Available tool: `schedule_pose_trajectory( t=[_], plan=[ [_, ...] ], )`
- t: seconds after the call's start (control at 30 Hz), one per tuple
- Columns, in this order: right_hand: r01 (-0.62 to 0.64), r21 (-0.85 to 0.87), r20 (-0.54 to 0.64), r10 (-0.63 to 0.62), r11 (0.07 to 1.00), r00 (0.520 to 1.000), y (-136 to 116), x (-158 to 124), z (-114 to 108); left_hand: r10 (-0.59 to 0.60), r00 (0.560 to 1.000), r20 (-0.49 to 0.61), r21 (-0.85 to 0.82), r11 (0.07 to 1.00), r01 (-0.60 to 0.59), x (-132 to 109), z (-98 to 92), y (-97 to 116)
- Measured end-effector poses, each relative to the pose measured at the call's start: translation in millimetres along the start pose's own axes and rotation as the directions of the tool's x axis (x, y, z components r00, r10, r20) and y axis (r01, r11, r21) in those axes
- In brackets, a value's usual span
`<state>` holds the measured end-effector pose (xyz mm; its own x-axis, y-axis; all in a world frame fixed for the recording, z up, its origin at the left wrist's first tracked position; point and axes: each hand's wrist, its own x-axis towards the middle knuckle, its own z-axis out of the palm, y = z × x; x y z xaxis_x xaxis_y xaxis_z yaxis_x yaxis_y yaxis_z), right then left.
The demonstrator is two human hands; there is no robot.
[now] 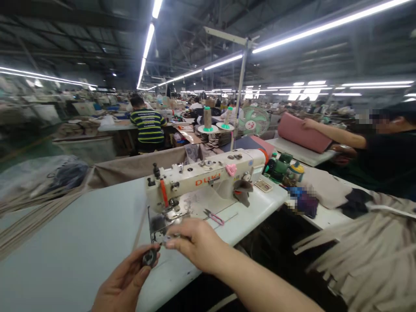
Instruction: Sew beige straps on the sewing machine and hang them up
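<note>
My left hand (125,279) pinches a dark bobbin (149,258) between thumb and fingers, in front of the sewing machine's needle area. Close beside it, my right hand (195,242) has its fingers closed on a small silvery metal piece (165,239), blurred and partly hidden, so its exact kind does not show. Behind both hands stands a white sewing machine (195,182) on a pale table (107,225). Thread snips (214,216) with pink handles lie on the tabletop, just beyond my right wrist.
A small tray (263,185) sits at the machine's right end. Thread cones (207,119) stand on a rack behind it. To the right, a co-worker (386,151) handles a pink panel (302,132). Beige strips (367,247) hang at the right; more strips (42,214) lie at the left.
</note>
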<state>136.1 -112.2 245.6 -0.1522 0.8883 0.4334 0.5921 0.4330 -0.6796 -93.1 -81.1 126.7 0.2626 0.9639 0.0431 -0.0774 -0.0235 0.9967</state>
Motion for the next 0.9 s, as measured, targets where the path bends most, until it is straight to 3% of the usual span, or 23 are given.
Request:
schedule_pose_trajectory(
  t=[0.1,0.2,0.33,0.47,0.57,0.7,0.77,0.83,0.9],
  plan=[
    [-0.236,0.399,0.086,0.220,0.886,0.972,1,-26,20,0.020,1.000,-0.003,-0.132,0.991,-0.020,7,6.8,9],
    [-0.396,0.600,0.220,0.332,0.696,0.917,2,-33,21,0.068,0.994,0.086,-0.145,0.988,-0.055,11,19.5,19],
    [-0.416,0.740,0.271,0.333,0.528,0.903,6,-33,18,0.095,0.975,0.200,-0.044,0.995,-0.088,13,40.9,35],
    [-0.481,0.832,0.351,0.408,0.277,0.843,13,-37,19,0.107,0.950,0.295,0.066,0.989,-0.132,14,56.7,53],
    [-0.485,0.856,0.371,0.438,0.181,0.819,17,-39,20,0.126,0.935,0.331,0.074,0.985,-0.158,13,64.1,59],
    [-0.464,0.874,0.371,0.422,0.142,0.827,20,-40,23,0.240,0.914,0.327,0.194,0.930,-0.314,13,69.3,54],
    [-0.454,0.874,0.346,0.437,0.171,0.830,23,-40,25,0.278,0.907,0.317,0.265,0.892,-0.366,14,70.0,50],
    [-0.462,0.831,0.298,0.453,0.310,0.840,26,-40,26,0.272,0.922,0.277,0.287,0.892,-0.349,16,69.9,46],
    [-0.462,0.716,0.239,0.438,0.523,0.866,31,-40,23,0.215,0.951,0.221,0.219,0.940,-0.263,18,70.0,44]
  ],
)
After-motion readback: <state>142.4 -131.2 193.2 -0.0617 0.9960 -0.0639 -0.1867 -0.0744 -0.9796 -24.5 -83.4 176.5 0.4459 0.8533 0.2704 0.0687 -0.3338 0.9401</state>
